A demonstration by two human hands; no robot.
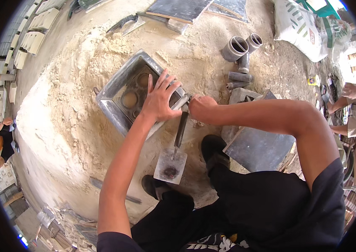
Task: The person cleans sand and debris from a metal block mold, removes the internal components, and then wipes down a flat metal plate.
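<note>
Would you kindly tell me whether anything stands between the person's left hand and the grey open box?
Nothing visible does: the left hand is spread directly over the right side of the grey open box. The trowel below the hand does not come between them.

Box left, cylinders right (sack farther right)

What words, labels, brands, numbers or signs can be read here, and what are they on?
White sack: green marks and a red patch with print, which I won't copy.
Small yellow container: markings too small to read.
Dark shirt: pale print, cut off at the picture's edge, unreadable.
</note>
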